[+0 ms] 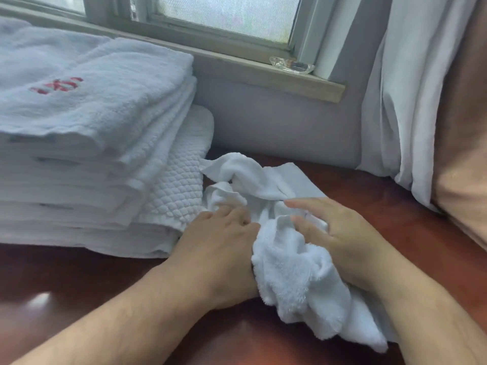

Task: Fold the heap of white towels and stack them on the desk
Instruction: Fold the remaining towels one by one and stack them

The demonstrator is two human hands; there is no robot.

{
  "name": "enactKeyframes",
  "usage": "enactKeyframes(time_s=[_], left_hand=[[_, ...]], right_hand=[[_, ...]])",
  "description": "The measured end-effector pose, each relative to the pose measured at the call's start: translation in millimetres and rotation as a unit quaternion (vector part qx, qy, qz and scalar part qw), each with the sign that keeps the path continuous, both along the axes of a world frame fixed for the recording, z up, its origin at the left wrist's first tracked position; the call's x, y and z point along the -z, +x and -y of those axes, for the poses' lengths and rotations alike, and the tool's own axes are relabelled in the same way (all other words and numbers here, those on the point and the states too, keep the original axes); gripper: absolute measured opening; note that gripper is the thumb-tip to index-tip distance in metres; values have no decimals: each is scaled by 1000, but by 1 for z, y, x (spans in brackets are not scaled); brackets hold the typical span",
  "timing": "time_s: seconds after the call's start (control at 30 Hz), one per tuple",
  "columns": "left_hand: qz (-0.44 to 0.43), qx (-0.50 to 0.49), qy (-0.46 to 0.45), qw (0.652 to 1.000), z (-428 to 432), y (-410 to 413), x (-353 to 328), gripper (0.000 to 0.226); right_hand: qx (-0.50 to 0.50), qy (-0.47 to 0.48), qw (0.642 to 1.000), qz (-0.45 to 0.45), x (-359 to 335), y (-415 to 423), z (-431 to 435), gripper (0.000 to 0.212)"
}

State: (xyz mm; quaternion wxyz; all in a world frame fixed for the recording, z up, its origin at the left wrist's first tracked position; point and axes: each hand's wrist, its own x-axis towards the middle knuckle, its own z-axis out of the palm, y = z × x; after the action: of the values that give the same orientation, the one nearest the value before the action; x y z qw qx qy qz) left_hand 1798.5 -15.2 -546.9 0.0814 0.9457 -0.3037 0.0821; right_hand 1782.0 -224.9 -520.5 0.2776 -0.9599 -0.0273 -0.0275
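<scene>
A small crumpled white towel (287, 262) lies bunched on the dark red-brown desk (79, 291), between my two hands. My left hand (218, 248) grips the towel's left side with curled fingers buried in the cloth. My right hand (342, 235) holds its right side, fingers bent into the folds and thumb over the top. A tall stack of folded white towels (87, 143) stands at the left; the top one bears red embroidery (56, 85). A waffle-textured towel (179, 180) sticks out from the stack's right side, touching the crumpled towel.
A grey wall and a window sill (263, 72) run along the back of the desk, with a clear glass dish (291, 65) on the sill. White and tan curtains (421, 101) hang at the right, reaching the desk's edge.
</scene>
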Motion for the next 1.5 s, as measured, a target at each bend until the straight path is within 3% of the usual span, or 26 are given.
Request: enactKeyframes(time_s=[0.1,0.17,0.23,0.33,0.4,0.43,0.5,0.6,0.67,0.8,0.9,1.0,1.07,1.1,1.2,1.33,1.43,1.5], left_hand=[[-29,-14,13,999,-1,-7,-10,40],[-113,-11,34,993,-4,-12,-21,53],[-245,-6,49,968,-12,-11,-40,69],[-406,11,32,913,-32,-5,-69,95],[-452,2,9,892,-42,-5,-78,101],[-453,-20,-16,891,-43,-3,-76,96],[-408,-70,-66,908,-36,1,-67,83],[-190,-84,-68,976,-15,5,-42,50],[-104,-52,1,993,-8,3,-26,65],[-126,-131,126,975,-6,2,-12,98],[-100,-162,111,975,0,-5,-14,77],[-80,-104,143,981,0,-4,-9,85],[-109,-64,139,982,-1,1,-3,106],[-129,-54,130,982,-1,3,-1,113],[-134,-39,71,988,-1,10,9,111],[-34,-29,-96,994,2,14,15,57],[-97,-18,-331,939,6,11,1,33],[-188,15,-373,908,10,2,-12,40]], right_hand=[[27,116,991,-66,-3,1,3,58],[89,77,990,-76,-7,4,9,86],[154,2,983,-94,-8,11,18,101],[199,-109,968,-112,-2,19,25,82],[163,-129,972,-111,10,24,26,46],[140,-143,973,-117,18,25,26,40],[137,-156,963,-174,29,27,23,64],[139,-168,962,-162,34,32,22,101],[168,-174,956,-164,34,32,21,97],[309,-181,912,-201,30,28,21,86],[363,-158,894,-210,26,27,23,91],[320,-124,931,-126,23,26,28,85],[202,-93,973,-59,23,27,30,72],[152,-94,982,-66,24,29,28,65],[115,-141,973,-141,30,35,30,69],[150,-169,964,-142,40,43,42,65],[165,-186,958,-145,45,47,43,66],[167,-190,958,-138,47,49,44,65]])
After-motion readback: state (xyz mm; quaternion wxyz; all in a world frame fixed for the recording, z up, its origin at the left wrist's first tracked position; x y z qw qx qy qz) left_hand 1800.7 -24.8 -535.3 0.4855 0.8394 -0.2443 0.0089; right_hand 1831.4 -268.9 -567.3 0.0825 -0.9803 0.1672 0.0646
